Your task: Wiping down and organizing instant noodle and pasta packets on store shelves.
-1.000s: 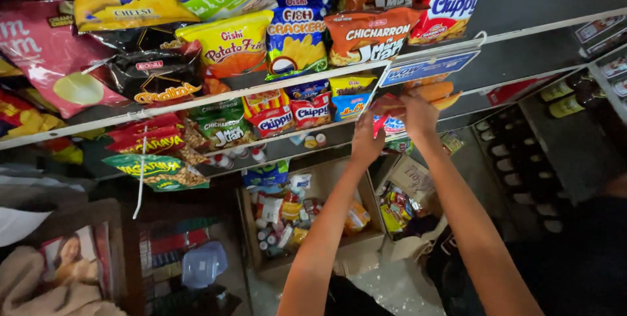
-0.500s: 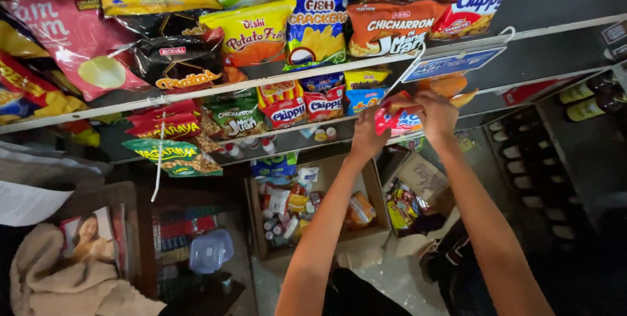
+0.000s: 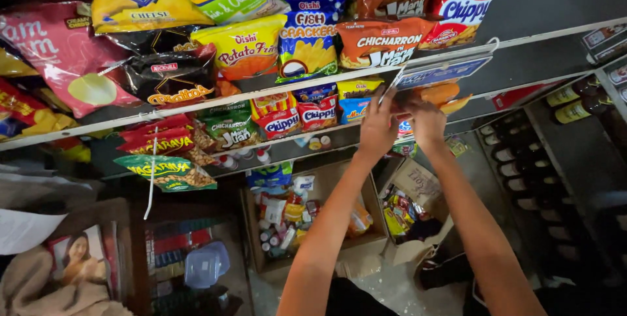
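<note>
Both my arms reach up to the second shelf rail [image 3: 196,104]. My left hand [image 3: 379,126] has its fingers up against the rail, beside a blue hanging card [image 3: 444,71]. My right hand [image 3: 426,123] is close beside it, under an orange snack bag [image 3: 444,94]. Pinched between the two hands is a small red, white and blue packet [image 3: 405,126], mostly hidden by my fingers. Small red and yellow chip bags [image 3: 317,110] hang just left of my left hand.
Large snack bags [image 3: 307,35] fill the upper shelf. Below are an open cardboard box of small goods [image 3: 287,215], a second carton [image 3: 415,189], dark bottles [image 3: 575,110] in racks at right, and a clear plastic tub [image 3: 206,264] at lower left.
Both hands have stayed together at the shelf, closing in around the small packet. Less of its red shows now than before.
</note>
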